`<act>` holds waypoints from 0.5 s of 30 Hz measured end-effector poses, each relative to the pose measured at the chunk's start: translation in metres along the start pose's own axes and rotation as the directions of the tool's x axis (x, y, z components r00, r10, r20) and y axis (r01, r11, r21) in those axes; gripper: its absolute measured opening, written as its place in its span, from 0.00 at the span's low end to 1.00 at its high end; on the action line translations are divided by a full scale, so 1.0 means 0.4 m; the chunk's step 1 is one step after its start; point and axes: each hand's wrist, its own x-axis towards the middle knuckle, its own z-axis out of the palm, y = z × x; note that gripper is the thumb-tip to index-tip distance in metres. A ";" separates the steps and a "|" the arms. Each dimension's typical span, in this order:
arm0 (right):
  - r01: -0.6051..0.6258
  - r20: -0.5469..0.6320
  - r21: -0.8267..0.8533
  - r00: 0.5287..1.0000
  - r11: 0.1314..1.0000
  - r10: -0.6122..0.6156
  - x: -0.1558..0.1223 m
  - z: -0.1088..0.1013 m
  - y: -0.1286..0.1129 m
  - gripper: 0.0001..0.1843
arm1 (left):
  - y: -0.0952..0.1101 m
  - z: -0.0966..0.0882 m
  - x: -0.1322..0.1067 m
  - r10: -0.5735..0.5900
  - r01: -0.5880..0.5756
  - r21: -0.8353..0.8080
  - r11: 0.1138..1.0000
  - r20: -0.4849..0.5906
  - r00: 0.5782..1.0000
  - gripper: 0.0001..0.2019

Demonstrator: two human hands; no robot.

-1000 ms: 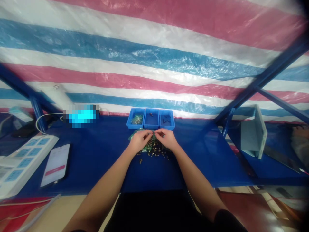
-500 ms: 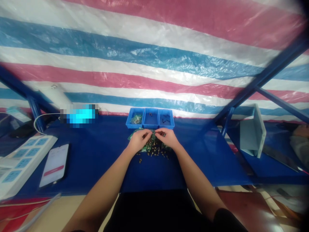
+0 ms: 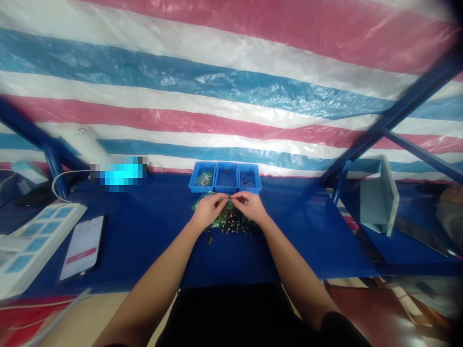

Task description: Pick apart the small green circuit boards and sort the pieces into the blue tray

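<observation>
My left hand [image 3: 208, 210] and my right hand [image 3: 251, 206] meet fingertip to fingertip over a heap of small green boards and brass screws [image 3: 231, 224] on the blue table [image 3: 152, 231]. Both hands are pinched on a small part between them, too tiny to name. Just behind the hands stand three joined blue bins [image 3: 224, 177]: the left one holds green pieces, the middle one a few small bits, the right one dark screws.
A phone [image 3: 83, 246] lies at the left beside a white power strip [image 3: 32, 243]. A grey folded stand [image 3: 379, 195] sits at the right. Blue frame bars cross both sides. Another person's hand [image 3: 450, 202] shows at the far right edge. A striped tarp hangs behind.
Both hands stay pinched together over the heap; they have shifted only very slightly.
</observation>
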 end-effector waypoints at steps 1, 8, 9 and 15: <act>-0.006 0.002 0.002 1.000 1.000 0.006 0.000 0.001 0.001 0.12 | 0.000 0.000 0.000 0.000 0.000 0.002 1.000 0.000 1.000 0.13; -0.014 -0.011 0.006 1.000 1.000 0.014 0.000 0.005 0.001 0.12 | 0.000 -0.001 0.000 0.002 -0.002 0.011 1.000 0.000 1.000 0.14; -0.014 -0.010 0.006 1.000 1.000 0.014 0.000 0.004 0.001 0.12 | -0.001 -0.001 0.000 0.001 -0.001 0.013 1.000 0.004 1.000 0.14; -0.041 -0.012 0.011 0.999 0.999 0.041 -0.001 0.005 -0.003 0.13 | -0.002 0.001 0.001 0.017 -0.017 0.008 1.000 0.008 1.000 0.14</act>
